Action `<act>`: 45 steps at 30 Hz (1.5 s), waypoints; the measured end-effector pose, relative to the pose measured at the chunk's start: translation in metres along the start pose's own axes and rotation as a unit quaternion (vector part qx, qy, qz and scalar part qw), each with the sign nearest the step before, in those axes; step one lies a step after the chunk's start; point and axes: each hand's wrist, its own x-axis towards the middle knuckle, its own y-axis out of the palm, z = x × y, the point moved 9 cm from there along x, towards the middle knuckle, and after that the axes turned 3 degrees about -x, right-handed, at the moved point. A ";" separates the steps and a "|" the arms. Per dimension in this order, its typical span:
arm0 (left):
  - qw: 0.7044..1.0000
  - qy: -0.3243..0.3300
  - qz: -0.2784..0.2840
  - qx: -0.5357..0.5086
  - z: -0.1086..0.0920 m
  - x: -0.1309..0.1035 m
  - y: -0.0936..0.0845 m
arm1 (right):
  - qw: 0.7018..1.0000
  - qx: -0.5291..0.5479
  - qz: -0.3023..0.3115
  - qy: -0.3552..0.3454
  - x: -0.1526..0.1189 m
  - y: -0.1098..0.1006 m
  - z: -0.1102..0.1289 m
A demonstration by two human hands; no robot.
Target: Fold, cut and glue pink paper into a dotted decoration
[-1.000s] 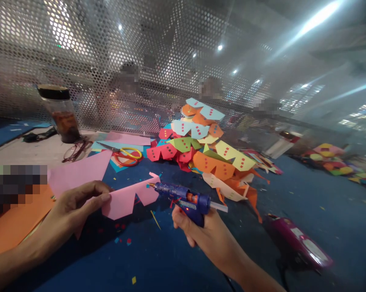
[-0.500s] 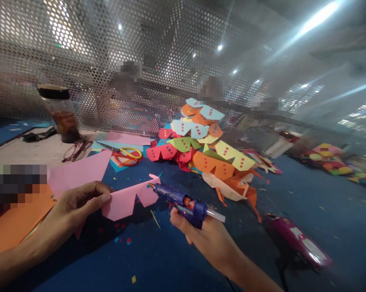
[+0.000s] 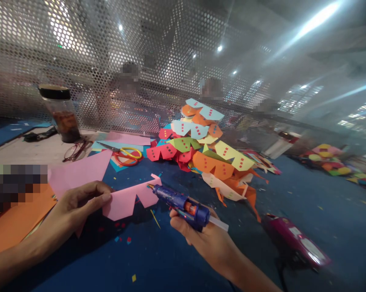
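Pinched between the thumb and fingers of my left hand (image 3: 79, 207) is the left end of a pink cut-paper piece (image 3: 120, 205). It has a notch in its lower edge and a small folded tab at its upper right. My right hand (image 3: 203, 239) is wrapped round a blue hot glue gun (image 3: 177, 198), with a clear glue stick (image 3: 218, 223) poking out of its back. The nozzle is at the upper edge of the pink piece, near its right end; I cannot tell whether it touches. Tiny paper scraps lie on the blue table (image 3: 158, 259) below.
Beyond the hands rises a heap of folded colored paper shapes (image 3: 186, 144). Yellow-handled scissors (image 3: 128, 156), pink paper (image 3: 79, 172), glasses (image 3: 75, 150) and a lidded jar (image 3: 63, 117) stand left. A purple device (image 3: 298, 241) lies right. Perforated metal (image 3: 88, 52) closes off the back.
The glue gun has turned slightly in my right hand, its back end shifting right and down, and its tip has moved a little left. My left hand and the pink paper have hardly moved.
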 end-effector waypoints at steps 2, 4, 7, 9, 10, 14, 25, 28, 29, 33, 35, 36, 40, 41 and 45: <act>1.000 -0.007 0.000 -0.005 0.000 -0.001 0.000 | 1.000 -0.003 0.000 0.000 -0.001 0.000 0.000; 1.000 -0.013 0.004 -0.012 0.001 -0.001 0.001 | 1.000 0.000 0.000 -0.001 -0.001 0.000 -0.001; 1.000 -0.020 0.004 -0.017 0.001 -0.001 0.001 | 1.000 0.008 -0.004 0.000 -0.002 0.000 -0.001; 0.999 -0.026 0.001 -0.020 0.002 -0.001 0.001 | 1.000 0.009 -0.007 0.006 -0.002 0.000 -0.003; 0.999 -0.026 0.000 -0.021 0.002 -0.001 0.001 | 1.000 0.009 -0.009 0.008 -0.003 -0.001 -0.004; 1.000 -0.009 -0.007 -0.015 -0.003 0.000 -0.001 | 1.000 0.007 -0.007 0.007 -0.004 -0.002 -0.005; 1.000 -0.015 -0.008 0.007 -0.001 0.000 -0.003 | 1.000 0.024 0.000 0.011 -0.002 0.001 -0.007; 1.000 -0.016 -0.003 -0.003 -0.001 0.000 -0.001 | 0.999 0.027 -0.004 0.021 -0.003 0.000 -0.007; 1.000 -0.017 -0.003 -0.006 -0.001 0.000 -0.001 | 0.999 0.028 -0.007 0.024 -0.004 -0.001 -0.008; 1.000 -0.016 -0.012 -0.004 -0.002 -0.001 -0.001 | 0.999 0.022 -0.015 0.038 -0.004 -0.002 -0.012; 1.000 -0.012 -0.015 -0.002 -0.003 -0.001 -0.002 | 0.999 0.010 -0.011 0.030 -0.004 -0.002 -0.013; 1.000 -0.011 -0.017 0.000 -0.003 0.000 -0.003 | 1.000 0.004 -0.007 0.024 -0.003 -0.001 -0.013; 1.000 -0.009 -0.019 0.001 -0.004 -0.001 -0.003 | 1.000 0.000 0.007 0.015 -0.002 0.001 -0.012; 1.000 -0.013 -0.018 -0.001 -0.004 -0.001 -0.003 | 1.000 0.002 0.010 0.016 -0.002 0.001 -0.012; 1.000 -0.013 -0.014 -0.007 -0.005 -0.001 -0.002 | 1.000 0.006 0.009 0.010 -0.004 0.001 -0.010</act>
